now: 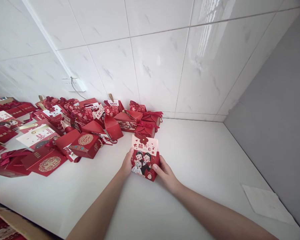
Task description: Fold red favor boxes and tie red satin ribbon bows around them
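Observation:
Between my two hands stands a red and cream gift box [145, 160] with a cartoon bride and groom on its front and a dark red flower at its top. My left hand [127, 162] grips its left side, the fingers mostly hidden behind it. On the right side my right hand [167, 174] holds it, the thumb lying on the front near the lower right corner. Just behind the box sits a small red box with a ribbon bow [147, 128].
Many red gift boxes [86, 144] crowd the left and back of the white table [197, 150]. A white paper sheet [267, 203] lies at the right edge. At lower left is a cardboard carton [17, 220] with red items. A power socket [74, 85] is on the tiled wall.

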Tool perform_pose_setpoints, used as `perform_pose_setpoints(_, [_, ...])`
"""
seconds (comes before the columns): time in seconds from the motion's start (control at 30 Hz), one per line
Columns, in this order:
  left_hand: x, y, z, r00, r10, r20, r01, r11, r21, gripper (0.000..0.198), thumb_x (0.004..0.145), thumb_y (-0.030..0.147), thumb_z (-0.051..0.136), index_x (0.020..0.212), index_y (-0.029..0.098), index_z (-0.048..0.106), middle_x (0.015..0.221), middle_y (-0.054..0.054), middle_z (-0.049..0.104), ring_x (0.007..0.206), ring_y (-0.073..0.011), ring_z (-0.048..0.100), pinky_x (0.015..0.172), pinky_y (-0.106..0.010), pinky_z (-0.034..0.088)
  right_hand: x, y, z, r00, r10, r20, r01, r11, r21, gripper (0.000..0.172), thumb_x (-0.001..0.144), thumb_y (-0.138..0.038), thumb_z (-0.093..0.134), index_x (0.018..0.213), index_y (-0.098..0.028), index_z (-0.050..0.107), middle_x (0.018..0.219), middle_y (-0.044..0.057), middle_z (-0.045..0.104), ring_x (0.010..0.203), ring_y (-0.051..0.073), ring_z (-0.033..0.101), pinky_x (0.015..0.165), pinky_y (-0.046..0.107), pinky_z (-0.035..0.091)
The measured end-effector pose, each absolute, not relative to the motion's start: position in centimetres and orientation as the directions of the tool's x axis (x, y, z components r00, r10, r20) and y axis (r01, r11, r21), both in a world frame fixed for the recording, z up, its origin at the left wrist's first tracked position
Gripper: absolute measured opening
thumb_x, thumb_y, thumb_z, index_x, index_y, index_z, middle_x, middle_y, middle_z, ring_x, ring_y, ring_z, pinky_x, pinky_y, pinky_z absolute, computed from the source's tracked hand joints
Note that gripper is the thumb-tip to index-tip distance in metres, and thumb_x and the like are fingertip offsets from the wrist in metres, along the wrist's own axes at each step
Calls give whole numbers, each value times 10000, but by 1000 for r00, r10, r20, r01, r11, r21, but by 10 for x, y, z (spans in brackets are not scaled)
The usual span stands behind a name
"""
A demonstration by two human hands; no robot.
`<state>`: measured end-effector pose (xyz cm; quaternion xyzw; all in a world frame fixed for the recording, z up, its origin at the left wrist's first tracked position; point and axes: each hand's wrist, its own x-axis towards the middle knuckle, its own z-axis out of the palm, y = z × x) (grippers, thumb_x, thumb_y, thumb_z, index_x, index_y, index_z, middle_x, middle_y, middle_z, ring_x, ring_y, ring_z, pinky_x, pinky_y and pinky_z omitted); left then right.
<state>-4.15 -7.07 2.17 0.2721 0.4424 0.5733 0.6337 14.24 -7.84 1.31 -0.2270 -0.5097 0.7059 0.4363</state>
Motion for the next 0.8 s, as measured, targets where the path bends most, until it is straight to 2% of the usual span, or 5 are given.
perform_pose_setpoints(0.3, [-46, -78, 14, -339, 936, 97, -86, -134, 987, 487, 870, 567, 517, 1059, 136, 640, 1002, -111, 725, 859, -252, 690, 758, -337, 532, 139, -83, 1, -258, 951, 170, -172, 128, -977, 482, 942, -456, 498, 1379, -295, 371, 1470, 67, 422, 1351, 238, 414, 1130, 480, 350])
perform_pose_setpoints(0.47, [-53, -87, 18, -275, 838, 471, 381, -355, 854, 408, 865, 521, 524, 1006, 152, 626, 867, -62, 668, 765, -198, 608, 694, -281, 465, 153, -67, 39, -75, 872, 483, 60, 488, -871, 546, 954, -388, 481, 1439, -280, 257, 1528, 108, 291, 1363, 243, 391, 1139, 488, 318])
perform_pose_setpoints(0.53, [-53, -90, 19, -193, 790, 582, 499, -432, 752, 387, 857, 497, 528, 996, 147, 621, 841, -55, 648, 740, -189, 582, 696, -282, 453, 163, -56, 70, -279, 733, 620, 154, 671, -725, 470, 934, -381, 524, 1368, -272, 380, 1411, 111, 455, 1310, 257, 447, 1108, 485, 345])
perform_pose_setpoints(0.67, [-50, -92, 19, -153, 771, 618, 516, -471, 715, 325, 900, 423, 461, 1028, 157, 598, 852, -52, 639, 731, -179, 581, 683, -278, 452, 172, -42, 126, -671, 511, 537, 243, 836, -491, 434, 912, -339, 582, 1318, -267, 446, 1090, 52, 657, 1045, 212, 613, 1137, 530, 246])
perform_pose_setpoints(0.8, [-54, -92, 21, -114, 794, 598, 598, -426, 679, 303, 876, 394, 514, 1036, 153, 605, 898, -64, 659, 774, -193, 604, 724, -291, 457, 169, -38, 154, -751, 522, 405, 250, 792, -557, 539, 886, -286, 604, 1379, -277, 385, 974, 24, 674, 906, 185, 627, 915, 397, 459])
